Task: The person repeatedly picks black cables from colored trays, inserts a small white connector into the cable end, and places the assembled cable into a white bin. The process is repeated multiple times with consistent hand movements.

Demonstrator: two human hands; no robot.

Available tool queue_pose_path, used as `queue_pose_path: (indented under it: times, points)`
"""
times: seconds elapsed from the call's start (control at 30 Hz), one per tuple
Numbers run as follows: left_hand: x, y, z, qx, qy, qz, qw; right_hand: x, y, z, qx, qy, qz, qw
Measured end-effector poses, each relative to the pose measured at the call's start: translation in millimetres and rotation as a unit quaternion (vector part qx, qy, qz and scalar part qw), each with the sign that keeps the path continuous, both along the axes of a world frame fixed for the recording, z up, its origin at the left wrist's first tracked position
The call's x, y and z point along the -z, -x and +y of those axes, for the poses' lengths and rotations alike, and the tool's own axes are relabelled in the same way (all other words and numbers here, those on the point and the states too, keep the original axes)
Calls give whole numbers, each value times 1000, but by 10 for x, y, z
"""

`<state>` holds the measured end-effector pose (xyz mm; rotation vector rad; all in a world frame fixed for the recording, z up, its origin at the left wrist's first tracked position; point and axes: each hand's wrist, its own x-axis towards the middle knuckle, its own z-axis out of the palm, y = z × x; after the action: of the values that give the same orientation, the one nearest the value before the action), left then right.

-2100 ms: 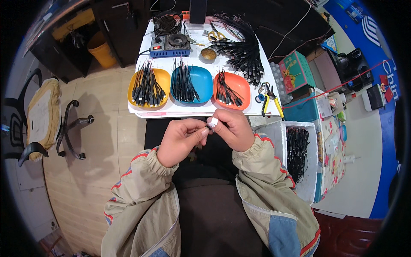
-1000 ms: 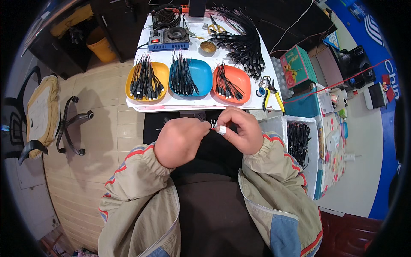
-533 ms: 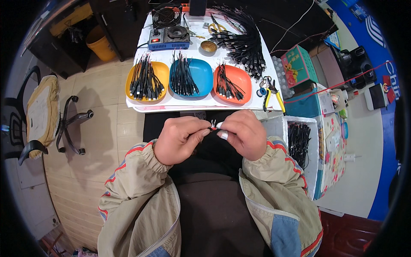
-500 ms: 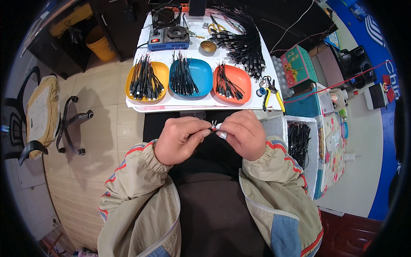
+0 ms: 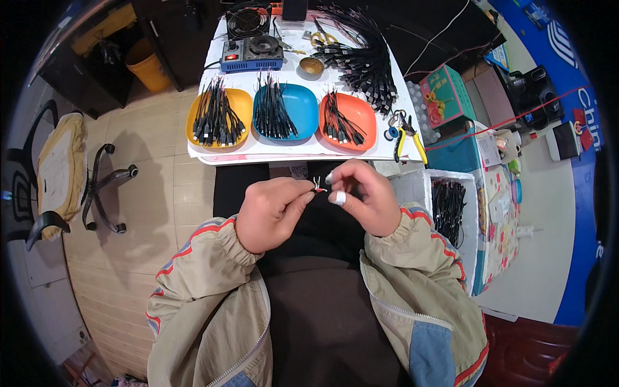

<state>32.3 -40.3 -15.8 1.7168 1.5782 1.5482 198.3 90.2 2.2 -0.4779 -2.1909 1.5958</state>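
Between thumb and forefinger, my left hand [image 5: 276, 209] pinches a cable end [image 5: 318, 188], whose thin white and red stripped wires stick out past the fingertips. Just right of those wires is my right hand [image 5: 367, 197], thumb and forefinger apart with nothing between them. White tape wraps the tips of its thumb and forefinger. Both hands are above my lap, in front of the table edge. Beyond them stand a yellow tray [image 5: 244, 103], a blue tray [image 5: 306, 106] and an orange tray [image 5: 365, 119], each with short black cables in it.
A soldering pot [image 5: 251, 55] with a blue base, a small round bowl [image 5: 311, 67] and a big cable bundle [image 5: 367, 64] are at the table's back. Yellow-handled pliers [image 5: 407, 137] lie at its right corner. A white foam box [image 5: 420, 193] of cables stands at right, an office chair [image 5: 61, 161] at left.
My right thumb and forefinger have opened and drawn back right from the wires, which now show fanned out. My left hand keeps its pinch on the cable end.
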Motion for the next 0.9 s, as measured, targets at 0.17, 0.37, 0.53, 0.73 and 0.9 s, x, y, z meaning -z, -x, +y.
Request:
queue_pose_path:
  times: [0.17,0.37,0.53,0.73,0.9]
  points:
    - [-11,0,1,35,82,-152,984,-62,65,62,-16,-453,85,887]
    - [125,-78,50,-108,-128,296,940,109,106,15,-3,50,-40,998]
    - [148,-14,12,-44,-43,89,994,90,84,49,-29,225,-86,970]
    - [76,-17,-50,7,70,-157,985,-37,87,20,-13,-280,41,959]
    - [65,-33,-67,1,49,-109,993,-53,91,46,-62,-174,5,983]
